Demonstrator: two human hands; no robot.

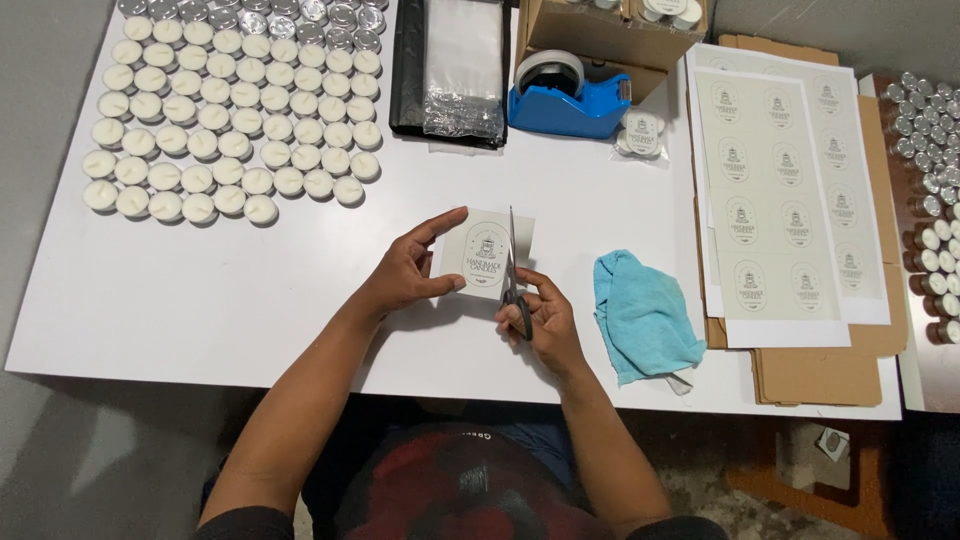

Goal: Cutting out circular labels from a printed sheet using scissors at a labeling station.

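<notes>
Head view: left hand (405,270) pinches the label card (483,255); right hand (540,318) grips scissors (513,280), blades pointing away along the card's right side.

White table (200,290) — tealights (215,110), tape dispenser (568,98), blue cloth (645,315), label sheets (770,200).

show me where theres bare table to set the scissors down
Biggest free patch: the white table below the tealight candles, beside the left hand. A smaller one lies between the tape dispenser, blue cloth and label piece. Crowded: the label sheets on the right, and the top edge with the plastic bags.
</notes>
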